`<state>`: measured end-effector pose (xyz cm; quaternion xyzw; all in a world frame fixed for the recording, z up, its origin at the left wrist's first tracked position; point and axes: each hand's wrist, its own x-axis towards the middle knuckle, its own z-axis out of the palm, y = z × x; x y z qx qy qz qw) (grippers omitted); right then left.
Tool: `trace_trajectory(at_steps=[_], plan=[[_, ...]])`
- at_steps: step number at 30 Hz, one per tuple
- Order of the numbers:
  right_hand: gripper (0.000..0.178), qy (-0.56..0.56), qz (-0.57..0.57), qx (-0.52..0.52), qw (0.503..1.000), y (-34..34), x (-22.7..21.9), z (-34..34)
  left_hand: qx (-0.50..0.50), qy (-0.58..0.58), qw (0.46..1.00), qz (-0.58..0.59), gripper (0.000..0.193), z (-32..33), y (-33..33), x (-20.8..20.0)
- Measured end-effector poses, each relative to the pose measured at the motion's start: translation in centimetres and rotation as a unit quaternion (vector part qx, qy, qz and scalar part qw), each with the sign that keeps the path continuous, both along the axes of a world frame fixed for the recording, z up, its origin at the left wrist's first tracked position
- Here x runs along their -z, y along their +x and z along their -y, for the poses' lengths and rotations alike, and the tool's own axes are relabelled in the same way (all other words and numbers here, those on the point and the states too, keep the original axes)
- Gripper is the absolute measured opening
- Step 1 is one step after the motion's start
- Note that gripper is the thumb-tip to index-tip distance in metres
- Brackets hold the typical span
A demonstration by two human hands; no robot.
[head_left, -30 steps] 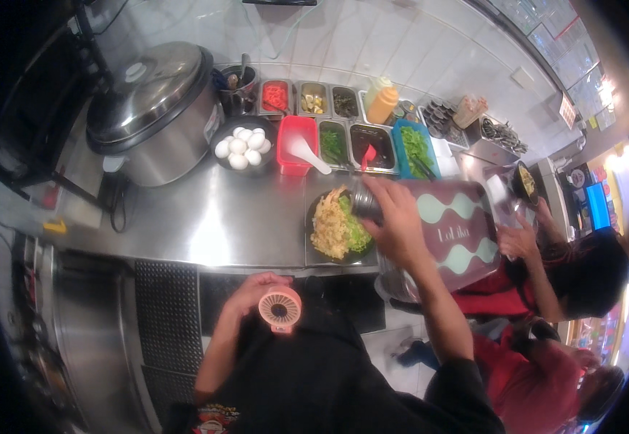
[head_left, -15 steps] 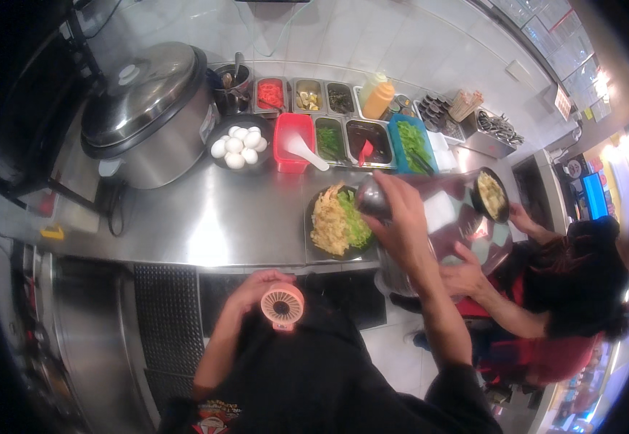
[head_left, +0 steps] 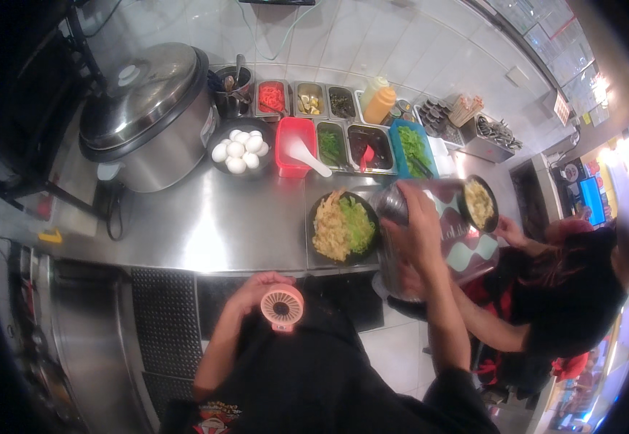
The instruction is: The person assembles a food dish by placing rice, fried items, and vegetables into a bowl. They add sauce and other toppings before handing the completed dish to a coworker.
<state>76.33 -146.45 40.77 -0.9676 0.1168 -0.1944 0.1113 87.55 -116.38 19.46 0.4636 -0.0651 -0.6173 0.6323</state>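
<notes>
My right hand [head_left: 421,235] grips a shiny, rounded dark metal container [head_left: 392,206], whose exact kind I cannot make out. It is held tilted, just right of a black bowl [head_left: 348,254] with golden fried bits on its left and shredded green vegetable on its right. My left hand [head_left: 253,291] is low in front of my body, below the counter edge, with its fingers curled. A small pink fan [head_left: 283,307] hangs before it, so anything in those fingers is hidden.
A steel counter [head_left: 163,224] bears a large rice cooker [head_left: 148,116], a bowl of eggs [head_left: 239,151], a red tub with a white paddle [head_left: 294,148], topping pans [head_left: 332,142] and squeeze bottles [head_left: 378,103]. On the right, a co-worker's hand [head_left: 511,230] holds a black bowl of pale food [head_left: 479,202] over a patterned tray [head_left: 466,253].
My right hand and the metal container have shifted slightly right and down, away from the bowl. The co-worker's bowl has moved left and nearer. My left hand stays put.
</notes>
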Motion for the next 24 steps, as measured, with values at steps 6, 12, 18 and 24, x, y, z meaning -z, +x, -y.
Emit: trace_trajectory(at_steps=[6,12,18,24], plan=[[0.071,0.066,0.03,0.039,0.997,-0.7,-0.3,-1.0,0.063,-0.027,0.997,0.043,0.02,1.7,0.5,0.5],[0.073,0.413,0.168,0.035,0.895,2.0,-1.1,2.4,0.114,-0.042,0.993,0.008,0.022,3.2,0.7,0.0],[0.071,0.294,0.286,0.128,0.903,9.7,-2.9,13.0,0.132,-0.065,0.985,0.09,0.024,3.1,0.4,0.0],[0.074,0.151,0.201,0.198,0.947,17.3,1.6,26.6,0.082,0.017,0.988,0.128,0.029,0.2,-1.3,0.4]])
